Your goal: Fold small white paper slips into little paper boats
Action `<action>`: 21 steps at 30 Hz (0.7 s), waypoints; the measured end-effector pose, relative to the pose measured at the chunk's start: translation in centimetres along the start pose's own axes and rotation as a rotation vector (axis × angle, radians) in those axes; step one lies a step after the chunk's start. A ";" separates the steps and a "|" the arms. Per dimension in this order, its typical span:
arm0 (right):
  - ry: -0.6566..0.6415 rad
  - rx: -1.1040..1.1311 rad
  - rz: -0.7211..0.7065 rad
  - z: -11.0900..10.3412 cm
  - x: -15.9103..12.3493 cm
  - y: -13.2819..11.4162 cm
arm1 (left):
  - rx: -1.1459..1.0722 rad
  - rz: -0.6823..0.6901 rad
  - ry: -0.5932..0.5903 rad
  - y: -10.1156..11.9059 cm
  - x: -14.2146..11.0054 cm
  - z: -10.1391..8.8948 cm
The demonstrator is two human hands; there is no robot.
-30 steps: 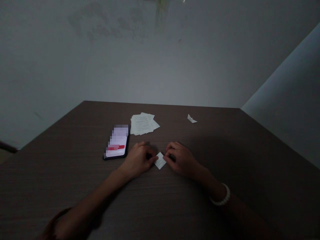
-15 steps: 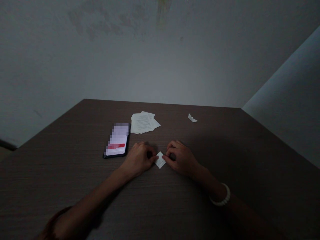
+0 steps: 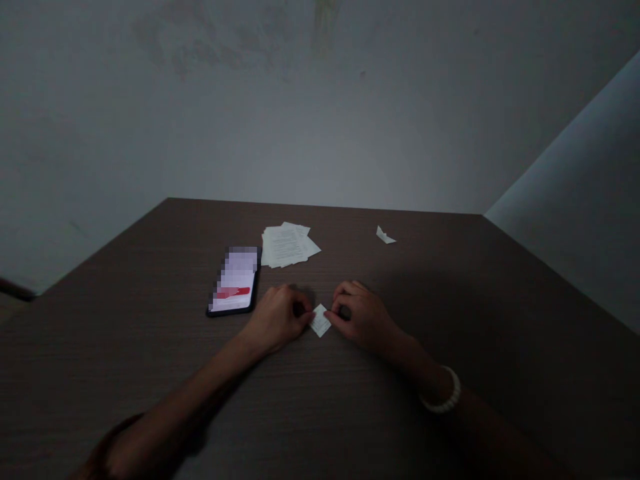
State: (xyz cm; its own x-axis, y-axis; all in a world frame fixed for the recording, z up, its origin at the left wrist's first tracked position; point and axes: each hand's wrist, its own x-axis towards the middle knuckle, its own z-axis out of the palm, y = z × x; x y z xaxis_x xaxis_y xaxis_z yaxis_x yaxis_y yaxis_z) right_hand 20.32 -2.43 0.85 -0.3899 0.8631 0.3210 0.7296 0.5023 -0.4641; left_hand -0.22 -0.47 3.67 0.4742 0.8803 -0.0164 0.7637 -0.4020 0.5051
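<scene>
Between my hands is a small folded paper (image 3: 321, 323), white with faint print and diamond-shaped, low at the tabletop. My left hand (image 3: 283, 313) pinches its left corner between thumb and forefinger. At the opposite corner, the thumb and curled fingers of my right hand (image 3: 363, 317) grip it the same way. The fingertips cover both side corners, while the top and bottom points show. A pale beaded bracelet (image 3: 453, 393) circles my right wrist.
A phone (image 3: 235, 280) with a lit, partly pixelated screen lies left of my left hand. Behind it is a loose stack of printed papers (image 3: 286, 247). A small folded paper boat (image 3: 385, 236) sits at the back right of the brown table (image 3: 320, 413), which meets a wall.
</scene>
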 end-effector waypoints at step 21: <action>-0.020 -0.012 -0.028 0.0 0.0 0.9 | -0.143 0.226 -0.073 -1.7 0.2 -0.1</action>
State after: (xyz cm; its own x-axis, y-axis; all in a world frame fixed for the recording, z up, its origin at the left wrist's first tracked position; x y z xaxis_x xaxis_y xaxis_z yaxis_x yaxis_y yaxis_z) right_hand 20.99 -1.94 0.39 -0.4213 0.8498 0.3167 0.7250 0.5254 -0.4453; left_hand -1.40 0.43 2.87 0.6596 0.7499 0.0510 0.5680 -0.5418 0.6196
